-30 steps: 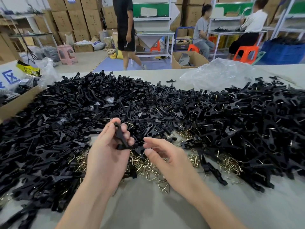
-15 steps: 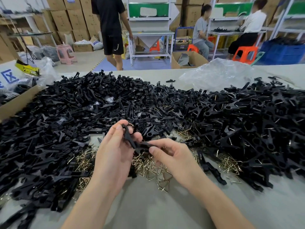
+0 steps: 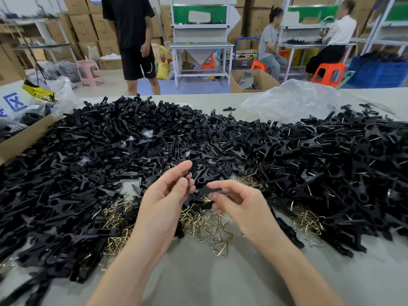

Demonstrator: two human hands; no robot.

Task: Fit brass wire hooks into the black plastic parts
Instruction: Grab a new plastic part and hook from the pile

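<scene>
My forearms come up over the bare grey desk [image 3: 198, 281] from 6 o'clock. My left hand [image 3: 163, 204] and right hand [image 3: 240, 204] meet at centre, the fingers of both curled. Between them I hold one black part [image 3: 209, 190]. My left thumb and forefinger pinch its 9 o'clock end, and my right forefinger and thumb pinch its 3 o'clock end. I cannot tell whether my right fingers also hold a hook.

Directly under my hands a loose heap of brass hooks [image 3: 207, 226] lies on the desk, and a smaller clump [image 3: 306, 219] lies at 3 o'clock. Behind them a deep pile of black parts [image 3: 110, 146] spreads from 8 round to 4 o'clock; many on the 3 o'clock side show wire in them.

A cardboard box [image 3: 24, 140] sits beside the pile at 9 o'clock, and a clear bag [image 3: 291, 100] lies at 1 o'clock. Beyond the desk a person [image 3: 130, 36] stands at 11 o'clock. Two people [image 3: 270, 40] sit at 1 o'clock on orange stools [image 3: 329, 74].
</scene>
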